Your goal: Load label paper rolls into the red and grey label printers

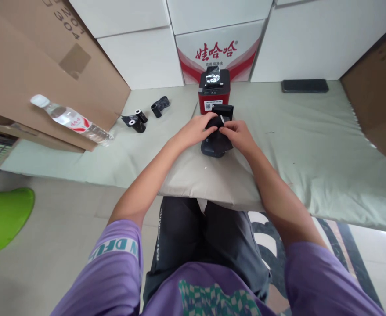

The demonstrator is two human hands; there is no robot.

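A small black printer (212,151) with its lid (224,109) raised stands in front of me on the cloth-covered surface. My left hand (201,128) is closed on the left side of a black roll (214,121) above the printer. On the other side, my right hand (237,133) pinches the roll near its pale end, with thumb and fingers together. A loose black flap (224,142) of the roll hangs down over the printer's front. The inside of the printer is mostly hidden by my hands and the roll.
Behind stands a red and black printer (214,92) with a shiny black strip on top. Several black rolls (137,126) lie to the left, near a tilted water bottle (77,123) against a cardboard box (41,66). A black phone (304,86) lies back right, before white boxes (308,44).
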